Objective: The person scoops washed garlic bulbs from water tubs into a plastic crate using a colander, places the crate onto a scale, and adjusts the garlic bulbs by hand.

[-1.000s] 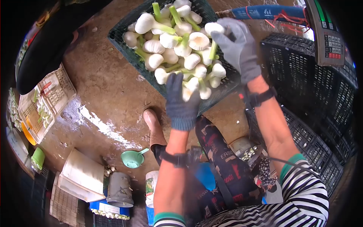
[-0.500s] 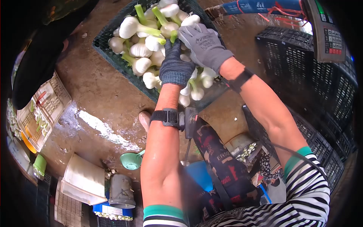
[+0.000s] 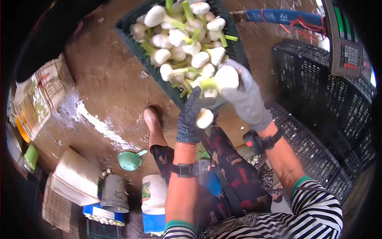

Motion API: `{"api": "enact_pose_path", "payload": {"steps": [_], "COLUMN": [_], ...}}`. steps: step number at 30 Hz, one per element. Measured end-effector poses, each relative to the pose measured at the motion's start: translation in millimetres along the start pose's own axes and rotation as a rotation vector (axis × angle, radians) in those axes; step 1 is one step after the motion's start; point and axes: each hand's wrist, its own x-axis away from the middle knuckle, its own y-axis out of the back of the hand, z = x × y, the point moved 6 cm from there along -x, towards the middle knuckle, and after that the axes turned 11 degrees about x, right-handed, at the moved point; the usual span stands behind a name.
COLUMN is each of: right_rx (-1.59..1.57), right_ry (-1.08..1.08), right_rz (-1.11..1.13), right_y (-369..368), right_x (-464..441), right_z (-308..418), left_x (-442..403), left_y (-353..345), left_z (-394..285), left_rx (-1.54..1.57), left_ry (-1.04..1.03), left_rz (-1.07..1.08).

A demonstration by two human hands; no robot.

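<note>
My right hand point(image 3: 248, 97), in a light grey glove, grips a large white garlic bulb point(image 3: 227, 77) with a green stem that points left. Lower and to the left, my left hand point(image 3: 190, 118), in a dark knitted glove, has another garlic bulb point(image 3: 204, 118) in its curled fingers; its forefinger sticks up. Both hands are at the near edge of a dark green mesh crate point(image 3: 153, 67). Many garlic bulbs with cut green stems, such as one garlic bulb point(image 3: 154, 16), are heaped in that crate.
Stacked black crates point(image 3: 306, 75) stand at the right, below a keypad display point(image 3: 347, 47). A green plastic scoop point(image 3: 129, 161), a grey bucket point(image 3: 115, 193) and a white bucket point(image 3: 154, 193) are at lower left. A pale basket point(image 3: 51, 83) lies far left.
Both hands have drawn back from the heap towards my body, each with a garlic bulb in it. The view has shifted, so the crate appears farther up and right.
</note>
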Motion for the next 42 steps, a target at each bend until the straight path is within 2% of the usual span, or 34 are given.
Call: {"api": "enact_pose_path", "payload": {"steps": [1,2,4,5,7,8,9,11,14,16,18,19,21,24,25,27,29,30,31,32,33,35,36,37,38,40,42], "right_rx": [0.079,0.151,0.415,0.354,0.664,0.542,0.599,0.606,0.818,0.876,0.861,0.738,0.551,0.666,0.704,0.68,0.592,0.525,0.532,0.539,0.586,0.678,0.594,0.368,0.121,0.332,0.573], "right_ry": [0.056,0.11,0.168,0.044,0.166,0.105,0.174,0.136,0.231,0.251,0.174,0.125,-0.063,0.045,0.019,-0.007,-0.148,-0.271,-0.161,-0.061,0.073,0.593,0.532,0.093,-0.333,-0.018,0.16], "right_rz": [-0.009,-0.006,0.099,0.163,0.291,0.35,0.449,0.517,0.637,0.683,0.691,0.713,0.734,0.76,0.798,0.887,0.938,0.943,1.092,1.238,1.327,1.427,1.495,1.588,1.599,1.494,1.592], "right_y": [-7,-19,-45,-61,-84,-99,-118,-132,-171,-205,-232,-254,-289,-333,-359,-409,-462,-490,-528,-570,-615,-722,-767,-806,-821,-815,-781], "right_x": [8,14,20,27,31,33,38,57,76,92,110,125,151,187,210,255,302,324,341,357,376,424,450,469,485,463,471], "right_z": [-9,-15,-17,-21,-25,-29,-19,-32,-27,-19,-18,-13,-26,-61,-69,-96,-127,-143,-153,-163,-161,-118,-105,-106,-117,-134,-161], "left_x": [9,17,30,37,55,67,80,106,137,158,194,211,253,326,354,422,486,510,539,568,585,627,647,667,688,713,726], "left_y": [-3,-4,3,9,27,33,39,39,60,78,99,107,135,173,180,209,229,236,247,256,268,290,292,295,299,305,304], "left_z": [10,10,8,10,13,16,16,23,16,3,-33,-11,-5,20,48,51,49,74,79,80,108,138,130,121,96,100,108], "left_rx": [0.308,0.444,0.539,0.543,0.514,0.555,0.64,1.066,1.119,1.155,1.223,1.186,0.656,0.271,0.551,1.315,1.767,1.723,1.713,1.642,1.805,1.296,1.309,1.322,1.986,2.021,1.906], "left_ry": [0.214,0.282,0.322,0.331,0.367,0.391,0.413,0.34,0.284,0.148,0.05,0.05,-0.098,-0.256,-0.256,-0.158,-0.138,-0.232,-0.301,-0.232,-0.365,-0.436,-0.546,-0.656,-1.006,-1.038,-1.043], "left_rz": [-0.067,-0.123,-0.203,-0.259,-0.4,-0.472,-0.546,-0.578,-0.634,-0.616,-0.649,-0.685,-0.758,-0.975,-1.006,-1.056,-1.096,-1.164,-1.209,-1.32,-1.294,-1.535,-1.525,-1.507,-1.196,-1.293,-1.466]}}
